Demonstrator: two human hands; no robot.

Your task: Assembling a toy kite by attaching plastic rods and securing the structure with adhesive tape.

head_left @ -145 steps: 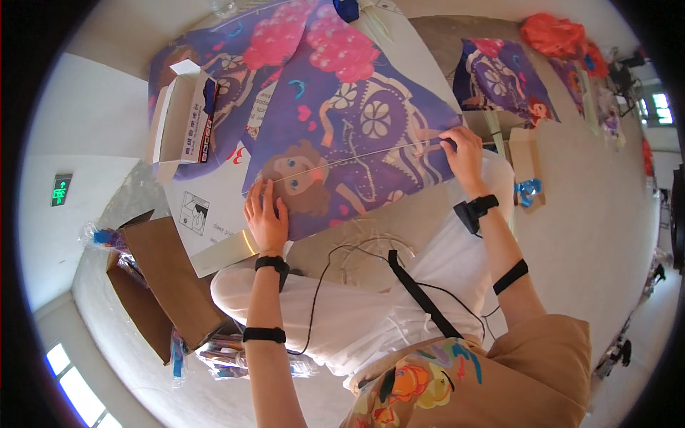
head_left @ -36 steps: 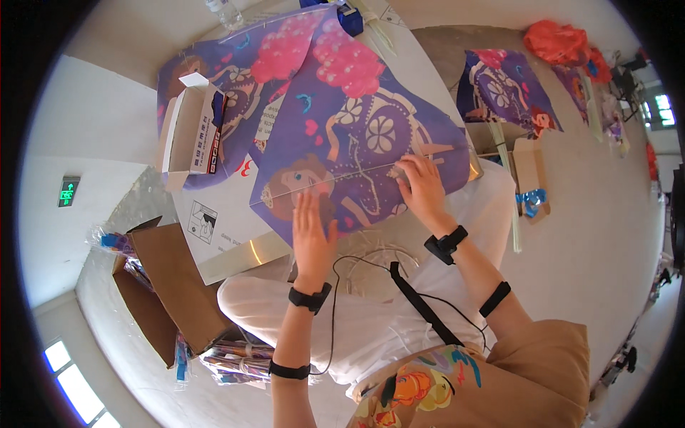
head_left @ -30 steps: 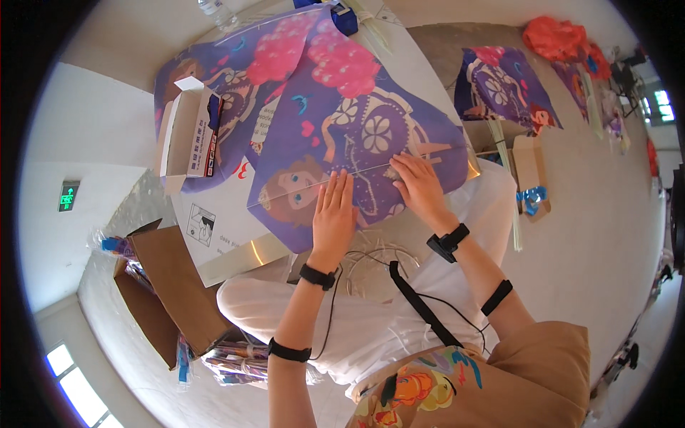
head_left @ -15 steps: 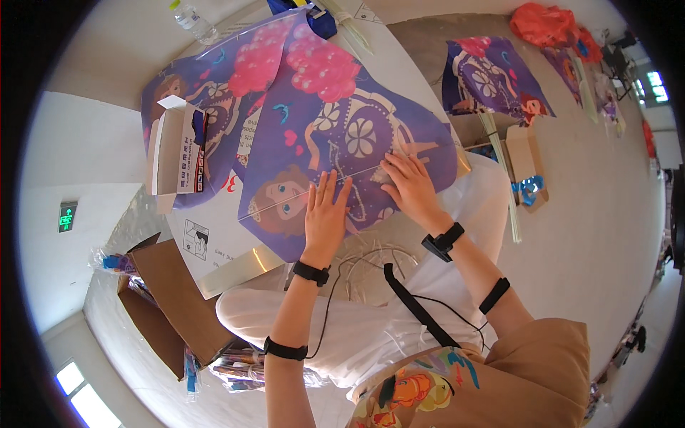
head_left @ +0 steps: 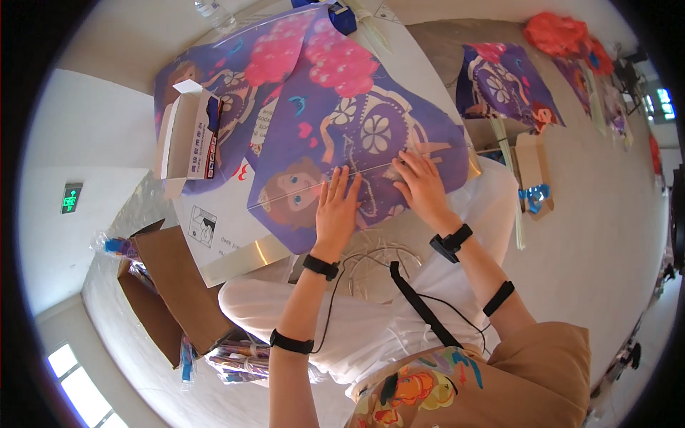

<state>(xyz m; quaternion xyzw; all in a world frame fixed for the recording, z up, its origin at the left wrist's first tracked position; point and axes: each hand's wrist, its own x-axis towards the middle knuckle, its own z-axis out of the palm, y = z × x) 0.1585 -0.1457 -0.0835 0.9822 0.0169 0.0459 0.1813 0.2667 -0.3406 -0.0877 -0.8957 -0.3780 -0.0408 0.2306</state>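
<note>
Both hands flat, fingers extended, nothing grasped: left hand point(head_left: 339, 210) and right hand point(head_left: 422, 187) lie on a purple printed sheet point(head_left: 282, 143), upper centre of the frame, fingertips by a thin pale line point(head_left: 294, 192) crossing it. Sheet rests over a white board point(head_left: 214, 246). Upper left: white carton point(head_left: 187, 139), flaps open, contents unclear. Lower left: brown cardboard box point(head_left: 187, 285), tilted, plastic-wrapped packets point(head_left: 128, 247) at its mouth. Right: small open carton point(head_left: 530, 160), shiny blue material point(head_left: 535, 196) at its lower end.
</note>
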